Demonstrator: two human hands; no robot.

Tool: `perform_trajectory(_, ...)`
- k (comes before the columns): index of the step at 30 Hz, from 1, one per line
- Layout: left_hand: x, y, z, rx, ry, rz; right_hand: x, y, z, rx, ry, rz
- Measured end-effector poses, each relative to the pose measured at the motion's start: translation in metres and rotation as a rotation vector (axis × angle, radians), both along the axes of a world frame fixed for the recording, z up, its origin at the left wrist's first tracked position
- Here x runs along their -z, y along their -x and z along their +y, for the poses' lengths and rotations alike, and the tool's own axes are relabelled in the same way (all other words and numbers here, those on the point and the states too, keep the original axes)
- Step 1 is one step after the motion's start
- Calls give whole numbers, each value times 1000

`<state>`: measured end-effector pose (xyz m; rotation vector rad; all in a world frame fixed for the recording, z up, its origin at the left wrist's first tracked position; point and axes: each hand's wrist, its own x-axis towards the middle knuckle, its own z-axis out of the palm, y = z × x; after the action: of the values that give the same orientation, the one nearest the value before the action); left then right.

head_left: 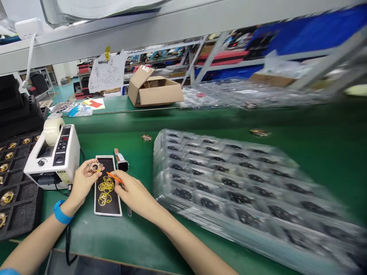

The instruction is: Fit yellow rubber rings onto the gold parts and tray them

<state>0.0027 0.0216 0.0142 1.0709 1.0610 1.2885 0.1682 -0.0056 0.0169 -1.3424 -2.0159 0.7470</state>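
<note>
Orange tool: just one, pinched in the right hand
Gold part: one, clamped in the left hand's fingers, by the slim tray's far-left corner
Slim tray: one, white rim, yellow rings heaped inside, too tangled to count
Gold finish: pretty shiny, round, fine detail too small to tell

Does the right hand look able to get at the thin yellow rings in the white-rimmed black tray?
Probably yes: the right hand is beside the thin yellow rings, which lie mostly exposed in the white-rimmed black tray, with nothing visible between. The slim orange pointed tool in its grip may hamper picking.
</note>
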Motion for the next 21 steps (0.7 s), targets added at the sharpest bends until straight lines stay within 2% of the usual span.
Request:
perform_trajectory(3,-1,2,1,-3,24,13,-17,-7,-12,28,-110,-35)
perform_trajectory(5,-2,3,2,-11,39,30,-28,-23,-14,76,-200,-59)
perform_trajectory(8,-7,3,0,-16,57,53,-43,-73,0,203,-349,-165)
perform_trajectory(10,-10,3,-2,-15,66,52,-50,-118,18,316,-386,-337)
perform_trajectory(11,-11,3,-3,-14,72,45,-53,-141,28,354,-348,-434)
perform_trajectory(13,-13,3,-3,-6,88,23,-57,-184,44,369,-141,-623)
perform_trajectory(15,-14,4,-3,8,111,-1,-58,-217,52,393,-62,-684)
perform_trajectory(18,-16,4,-3,25,137,-34,-54,-241,54,408,11,-729)
perform_trajectory(21,-16,3,-4,39,157,-43,-44,-246,51,403,66,-766)
